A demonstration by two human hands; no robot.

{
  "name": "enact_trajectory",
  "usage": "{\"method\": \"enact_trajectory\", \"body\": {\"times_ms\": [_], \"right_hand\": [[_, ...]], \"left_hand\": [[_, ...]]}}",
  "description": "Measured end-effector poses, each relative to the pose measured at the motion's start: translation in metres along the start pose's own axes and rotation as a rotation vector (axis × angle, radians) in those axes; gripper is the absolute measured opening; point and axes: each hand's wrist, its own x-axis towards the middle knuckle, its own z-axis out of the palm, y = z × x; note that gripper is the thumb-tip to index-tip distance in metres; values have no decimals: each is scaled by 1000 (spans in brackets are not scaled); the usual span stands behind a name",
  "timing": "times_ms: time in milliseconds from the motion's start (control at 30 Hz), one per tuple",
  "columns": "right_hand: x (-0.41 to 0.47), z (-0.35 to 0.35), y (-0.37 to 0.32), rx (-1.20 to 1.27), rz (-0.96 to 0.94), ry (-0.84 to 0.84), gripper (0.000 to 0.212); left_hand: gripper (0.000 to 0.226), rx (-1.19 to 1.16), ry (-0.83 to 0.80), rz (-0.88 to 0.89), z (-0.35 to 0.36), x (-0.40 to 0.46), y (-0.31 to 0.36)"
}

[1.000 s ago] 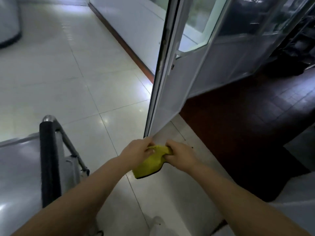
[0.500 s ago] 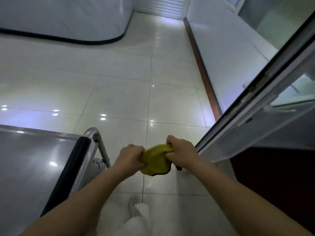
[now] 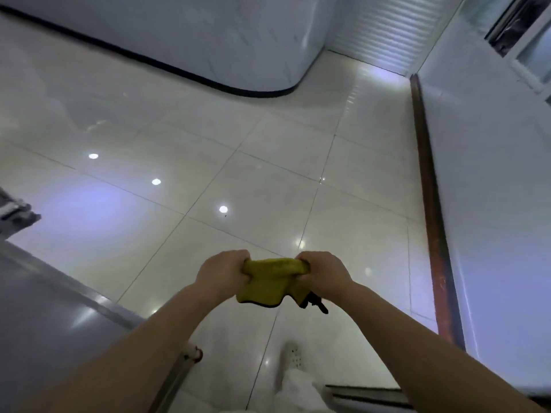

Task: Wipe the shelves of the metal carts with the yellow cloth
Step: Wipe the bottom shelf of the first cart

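Both hands, left hand (image 3: 222,274) and right hand (image 3: 323,274), bunch the yellow cloth (image 3: 269,283) between them, fingers curled tight into its ends, probably wringing or refolding it. Left of the fingers, the grey metal cart's shelf (image 3: 44,317) waits unwiped.

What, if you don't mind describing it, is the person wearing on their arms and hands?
Nothing shows on either. The left hand and right hand are bare, with no gloves, rings, watch or bands visible. Both forearms are uncovered right to the frame's lower edge, so no sleeve shows.
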Motion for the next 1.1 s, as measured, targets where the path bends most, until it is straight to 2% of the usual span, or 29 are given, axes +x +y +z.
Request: {"method": "enact_trajectory", "body": {"times_ms": [167,267,367,467,667,900,1000,1100], "right_hand": [[123,-17,-15,-137,-201,-131,7],[195,-35,-33,-241,-351,-221,7],[257,-49,-63,-345,-502,-294,8],[307,-45,-103,-427,-640,-355,8],[367,5,-191,-506,-913,-507,19],[433,60,-313,-627,-1071,-618,8],[461,72,-368,-676,-1090,-633,21],[487,80,-422,-679,-1120,-635,20]], "left_hand": [[5,2,36,-199,-25,66,-35],[15,-56,106,-354,-39,102,-53],[13,-104,172,-491,-50,122,-70],[26,-210,237,-630,-55,127,-92],[10,-274,355,-953,-67,111,-146],[15,-459,520,-1159,-93,119,-249],[19,-520,556,-1193,-116,125,-290],[20,-562,617,-1234,-143,131,-328]]}}
